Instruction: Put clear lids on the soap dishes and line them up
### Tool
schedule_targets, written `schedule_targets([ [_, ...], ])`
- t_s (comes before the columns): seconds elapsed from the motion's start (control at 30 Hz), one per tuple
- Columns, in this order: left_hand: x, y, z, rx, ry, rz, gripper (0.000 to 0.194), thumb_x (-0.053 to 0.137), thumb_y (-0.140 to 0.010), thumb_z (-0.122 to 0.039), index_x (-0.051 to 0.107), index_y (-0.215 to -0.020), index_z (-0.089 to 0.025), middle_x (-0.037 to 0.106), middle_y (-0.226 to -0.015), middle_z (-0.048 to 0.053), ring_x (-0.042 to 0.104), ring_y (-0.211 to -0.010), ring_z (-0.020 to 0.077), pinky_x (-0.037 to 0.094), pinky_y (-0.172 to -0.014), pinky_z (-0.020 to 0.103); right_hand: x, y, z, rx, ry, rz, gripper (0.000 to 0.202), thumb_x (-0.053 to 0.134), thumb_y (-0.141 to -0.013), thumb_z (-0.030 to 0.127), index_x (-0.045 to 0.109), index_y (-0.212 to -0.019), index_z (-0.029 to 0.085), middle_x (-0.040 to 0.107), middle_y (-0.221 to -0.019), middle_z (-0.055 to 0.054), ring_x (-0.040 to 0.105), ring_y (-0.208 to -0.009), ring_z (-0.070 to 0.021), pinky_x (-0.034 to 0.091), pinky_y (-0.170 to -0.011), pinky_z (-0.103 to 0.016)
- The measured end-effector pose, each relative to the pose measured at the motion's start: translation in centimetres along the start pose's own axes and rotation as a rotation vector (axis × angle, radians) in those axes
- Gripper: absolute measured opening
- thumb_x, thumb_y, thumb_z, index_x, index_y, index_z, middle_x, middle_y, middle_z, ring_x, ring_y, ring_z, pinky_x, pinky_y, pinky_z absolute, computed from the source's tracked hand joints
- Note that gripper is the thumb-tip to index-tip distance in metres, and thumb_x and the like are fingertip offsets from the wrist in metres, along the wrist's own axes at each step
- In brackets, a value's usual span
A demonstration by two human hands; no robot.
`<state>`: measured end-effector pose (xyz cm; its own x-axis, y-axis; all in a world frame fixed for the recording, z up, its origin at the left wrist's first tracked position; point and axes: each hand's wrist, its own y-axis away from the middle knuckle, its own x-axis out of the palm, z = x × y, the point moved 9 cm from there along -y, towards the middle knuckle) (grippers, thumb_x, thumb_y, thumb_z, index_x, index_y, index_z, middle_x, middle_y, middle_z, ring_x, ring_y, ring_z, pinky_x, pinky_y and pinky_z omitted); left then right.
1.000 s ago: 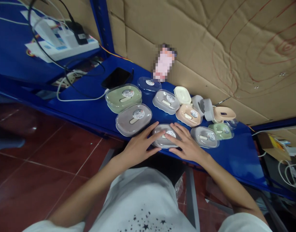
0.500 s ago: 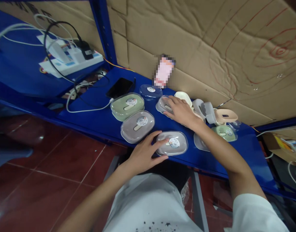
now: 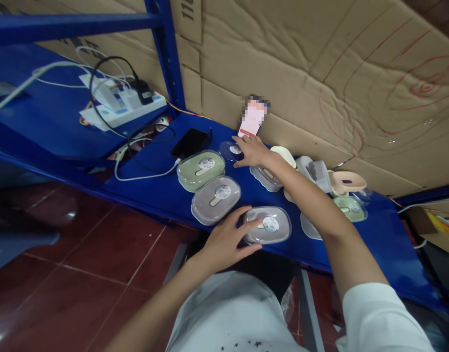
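My left hand rests at the left side of a grey oval box with a clear lid and a round sticker; its fingers are spread, one lying on top. My right hand reaches to the back of the blue shelf, fingers apart, at the right end of a loose clear lid. Whether it touches the lid I cannot tell. Under my right wrist sits another clear-topped grey box, partly hidden. Left of my hands lie a second grey oval box and a green one.
A lit phone leans on the cardboard behind. A dark phone lies near a power strip with cables. To the right are cream, grey and peach parts and a green box.
My right hand has left the grey box in the middle and moved back and left to the clear lid. My left hand stays on the front grey box. The view has shifted slightly.
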<state>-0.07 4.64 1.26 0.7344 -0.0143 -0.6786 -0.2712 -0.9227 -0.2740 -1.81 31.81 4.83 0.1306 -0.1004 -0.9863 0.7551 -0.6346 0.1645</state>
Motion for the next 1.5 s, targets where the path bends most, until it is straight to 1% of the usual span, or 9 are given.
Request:
schedule_targets([
  [0.1, 0.0, 0.0, 0.0, -0.002, -0.003, -0.001, 0.057, 0.074, -0.099, -0.048, 0.057, -0.151, -0.034, 0.045, -0.165, 0.011, 0.055, -0.148, 0.0332, 0.056, -0.117, 0.051, 0.3, 0.6, 0.0, 0.022, -0.075, 0.020, 0.102, 0.089, -0.081, 0.054, 0.040, -0.161, 0.014, 0.048, -0.161, -0.025, 0.056, -0.141, -0.0417, 0.042, -0.117, -0.056],
  [0.27, -0.1, 0.2, -0.3, 0.012, -0.026, -0.029, 0.057, 0.072, -0.101, -0.044, 0.053, -0.154, -0.035, 0.041, -0.168, 0.013, 0.051, -0.152, 0.0342, 0.055, -0.118, 0.052, -2.6, 4.2, 0.4, 0.029, -0.042, -0.123, 0.088, 0.082, -0.087, 0.053, 0.045, -0.156, 0.013, 0.060, -0.153, -0.024, 0.055, -0.140, -0.0467, 0.033, -0.118, -0.062],
  [0.43, -0.8, -0.8, -2.0, 0.077, -0.173, -0.185, 0.053, 0.064, -0.106, -0.038, 0.050, -0.156, -0.028, 0.044, -0.166, 0.019, 0.047, -0.154, 0.0394, 0.048, -0.122, 0.062, -7.6, 14.0, -0.2, 0.021, -0.169, -0.448, 0.081, 0.066, -0.097, 0.061, 0.038, -0.160, 0.019, 0.053, -0.162, -0.018, 0.056, -0.141, -0.0409, 0.038, -0.117, -0.058],
  [0.57, -0.3, -3.0, -3.5, 0.111, -0.295, -0.194, 0.047, 0.059, -0.107, -0.035, 0.053, -0.151, -0.021, 0.057, -0.155, 0.020, 0.056, -0.145, 0.0399, 0.050, -0.119, 0.060, -8.4, 22.6, -1.8, 0.095, -0.261, -0.556, 0.084, 0.062, -0.098, 0.068, 0.034, -0.163, 0.022, 0.052, -0.163, -0.015, 0.057, -0.141, -0.0381, 0.043, -0.119, -0.056],
  [0.87, -0.9, -3.7, -4.9, 0.102, -0.375, -0.173, 0.047, 0.057, -0.104, -0.025, 0.054, -0.151, -0.025, 0.055, -0.157, 0.018, 0.051, -0.149, 0.0411, 0.045, -0.121, 0.063, -3.2, 32.8, -5.4, 0.189, -0.214, -0.528, 0.082, 0.069, -0.096, 0.067, 0.040, -0.164, 0.031, 0.057, -0.160, -0.013, 0.058, -0.142, -0.0418, 0.046, -0.117, -0.064],
  [1.07, -3.1, -10.5, -7.5, 0.158, -0.408, -0.065, 0.048, 0.051, -0.108, -0.033, 0.052, -0.154, -0.019, 0.058, -0.155, 0.017, 0.055, -0.144, 0.0357, 0.045, -0.121, 0.053, 0.7, 39.0, -0.2, 0.289, -0.144, -0.563, 0.087, 0.073, -0.095, 0.062, 0.033, -0.169, 0.037, 0.048, -0.168, -0.014, 0.052, -0.147, -0.0461, 0.047, -0.112, -0.070],
  [1.2, 1.2, -18.1, -7.9, 0.149, -0.596, 0.301, 0.052, 0.059, -0.106, -0.042, 0.055, -0.153, -0.019, 0.053, -0.161, 0.018, 0.050, -0.147, 0.0391, 0.040, -0.120, 0.057, 5.8, 39.2, 5.2, 0.216, -0.192, -0.494, 0.086, 0.069, -0.098, 0.060, 0.028, -0.171, 0.037, 0.049, -0.168, -0.015, 0.055, -0.143, -0.0448, 0.053, -0.106, -0.068],
  [1.3, 3.7, -21.9, -7.2, 0.114, -0.643, 0.417, 0.058, 0.073, -0.095, -0.044, 0.061, -0.146, -0.018, 0.062, -0.150, 0.021, 0.058, -0.136, 0.0425, 0.045, -0.112, 0.058, 8.1, 38.7, 6.4, 0.218, -0.227, -0.476, 0.083, 0.068, -0.099, 0.056, 0.030, -0.171, 0.037, 0.048, -0.169, -0.014, 0.055, -0.144, -0.0438, 0.054, -0.107, -0.068],
  [1.5, 3.6, -24.1, -3.6, 0.097, -0.655, 0.544, 0.074, 0.084, -0.082, -0.043, 0.059, -0.149, -0.026, 0.065, -0.149, 0.016, 0.063, -0.131, 0.0372, 0.049, -0.106, 0.047, 9.3, 38.5, 5.6, 0.216, -0.303, -0.485, 0.077, 0.067, -0.101, 0.054, 0.036, -0.169, 0.035, 0.046, -0.171, -0.012, 0.050, -0.149, -0.0416, 0.052, -0.113, -0.066],
])
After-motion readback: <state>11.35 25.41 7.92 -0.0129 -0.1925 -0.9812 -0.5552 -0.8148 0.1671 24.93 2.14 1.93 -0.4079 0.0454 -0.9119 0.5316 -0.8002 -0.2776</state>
